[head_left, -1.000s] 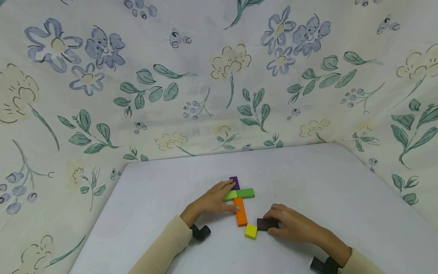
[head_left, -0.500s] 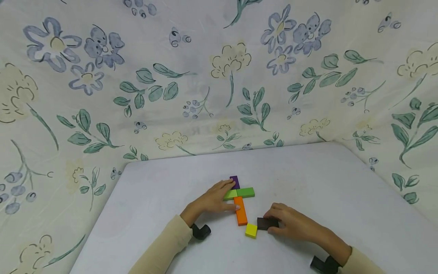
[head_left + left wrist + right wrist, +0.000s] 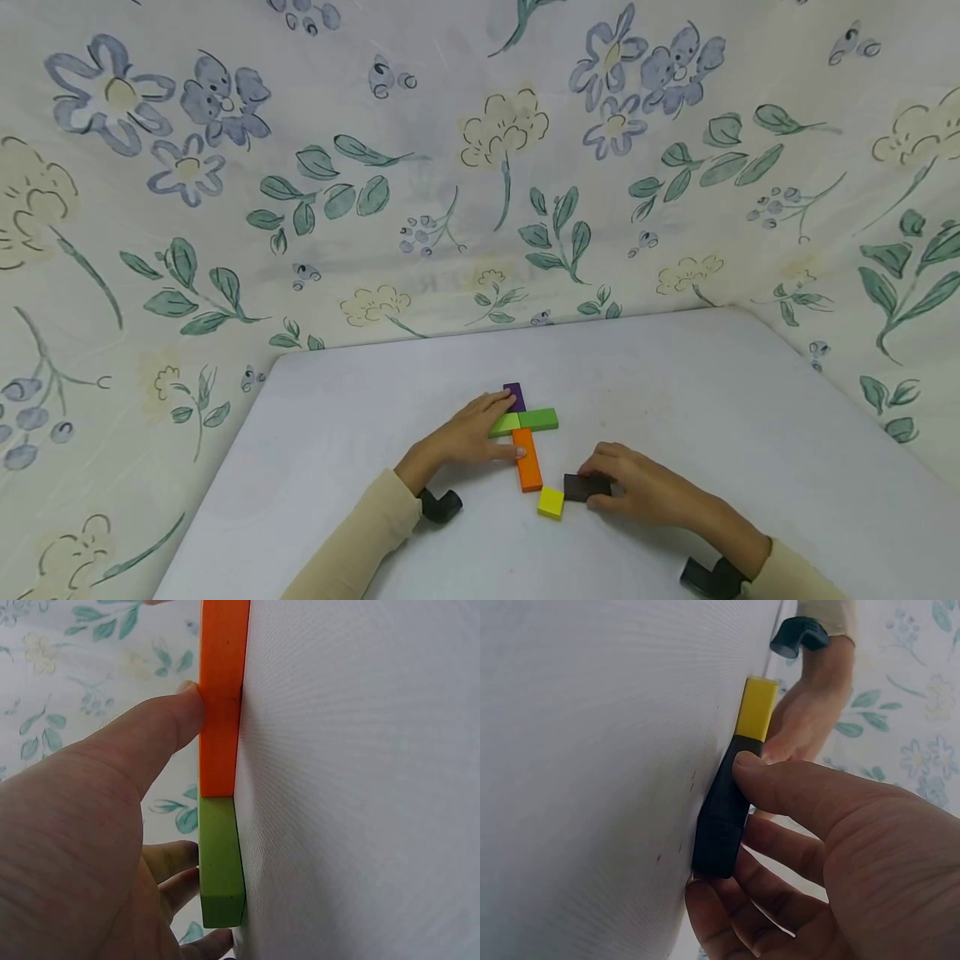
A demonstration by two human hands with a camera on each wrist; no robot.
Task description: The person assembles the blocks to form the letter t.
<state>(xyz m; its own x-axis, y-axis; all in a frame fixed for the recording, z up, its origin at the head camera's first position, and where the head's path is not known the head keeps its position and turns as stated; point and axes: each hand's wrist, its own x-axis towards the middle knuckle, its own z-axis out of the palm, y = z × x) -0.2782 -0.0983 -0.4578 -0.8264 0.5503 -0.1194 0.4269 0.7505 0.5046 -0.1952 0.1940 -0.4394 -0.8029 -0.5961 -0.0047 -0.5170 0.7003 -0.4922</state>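
My left hand (image 3: 468,435) spreads over a group of flat wooden blocks. Its fingertips rest on the purple block (image 3: 515,389), and its thumb touches the orange block (image 3: 528,471). A light green block (image 3: 504,425), partly under that hand, meets a green block (image 3: 540,418) end to end above the orange one. With thumb and fingers, my right hand (image 3: 645,490) grips a black block (image 3: 724,814) lying on the table. A yellow block (image 3: 551,502) sits against the black block's left end, close below the orange block's lower end.
The white table (image 3: 337,400) spreads around the blocks. Behind and beside it hangs a floral cloth (image 3: 420,183). Black camera mounts are strapped to the left wrist (image 3: 441,506) and the right wrist (image 3: 708,577).
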